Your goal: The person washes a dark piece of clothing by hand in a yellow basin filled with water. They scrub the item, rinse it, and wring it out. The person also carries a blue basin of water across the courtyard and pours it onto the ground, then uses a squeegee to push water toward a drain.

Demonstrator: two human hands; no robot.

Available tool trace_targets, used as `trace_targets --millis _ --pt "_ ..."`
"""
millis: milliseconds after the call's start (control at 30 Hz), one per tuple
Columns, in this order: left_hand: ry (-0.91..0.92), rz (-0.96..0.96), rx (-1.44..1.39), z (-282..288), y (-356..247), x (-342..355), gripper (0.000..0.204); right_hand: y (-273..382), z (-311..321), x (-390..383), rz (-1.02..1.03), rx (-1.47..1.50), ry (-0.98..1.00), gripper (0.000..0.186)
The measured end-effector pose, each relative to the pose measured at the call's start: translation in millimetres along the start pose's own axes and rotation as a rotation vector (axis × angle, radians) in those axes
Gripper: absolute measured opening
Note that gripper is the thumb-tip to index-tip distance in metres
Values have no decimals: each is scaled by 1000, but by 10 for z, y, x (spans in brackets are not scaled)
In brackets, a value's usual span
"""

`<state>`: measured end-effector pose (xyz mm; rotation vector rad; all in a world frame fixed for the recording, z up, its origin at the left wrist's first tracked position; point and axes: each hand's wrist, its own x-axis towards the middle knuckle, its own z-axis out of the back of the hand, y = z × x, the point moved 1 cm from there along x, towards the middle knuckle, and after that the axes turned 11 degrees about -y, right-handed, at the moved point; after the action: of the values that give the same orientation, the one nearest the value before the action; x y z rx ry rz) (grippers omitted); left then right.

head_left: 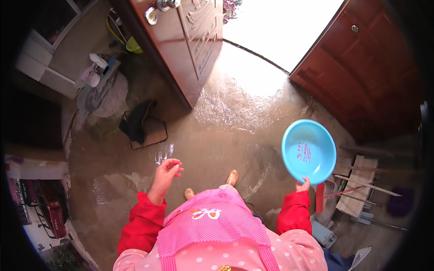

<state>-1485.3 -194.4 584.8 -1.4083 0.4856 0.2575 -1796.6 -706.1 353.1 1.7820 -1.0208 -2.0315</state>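
My right hand [303, 184] grips the near rim of a round light-blue plastic basin [317, 135], its thumb over the edge. The basin tilts so that its inside faces me, with pink print on the bottom; I cannot tell whether it holds water. My left hand [167, 174] is held out in front of me to the left, fingers loosely bent and a little apart, with nothing seen in it. Just past its fingers, white streaks [164, 154] like splashed water show against the floor. Both forearms wear red sleeves.
An open brown door leaf [194, 40] and a red-brown one [361, 67] flank a bright doorway. A small chair [143, 124] with dark cloth stands left on the wet-looking floor [217, 149]. Brooms, sticks and a board [358, 185] lie right.
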Motion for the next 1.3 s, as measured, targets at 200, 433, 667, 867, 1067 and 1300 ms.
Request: trace_targets --millis 200,433,667,867,1067,1300 --pt "45 2 -64 677 377 -28 15 0 1896 50 71 -4 -118 45" --pt "-186 53 -50 1866 709 -313 12 -215 1773 -1237 507 -290 -843 48" --pt "-299 -18 -54 2065 342 -532 13 -808 336 -1165 521 -536 -647 57" --pt "-368 -74 -89 2306 264 -635 15 -1286 -841 -1322 857 -1249 -518 70" --pt "-473 -32 -164 2778 358 -519 14 -1612 -1018 -1527 903 -1222 -506 57" --pt "-425 -67 -243 3539 216 281 13 -3114 -1379 -2006 94 -1060 111 45"
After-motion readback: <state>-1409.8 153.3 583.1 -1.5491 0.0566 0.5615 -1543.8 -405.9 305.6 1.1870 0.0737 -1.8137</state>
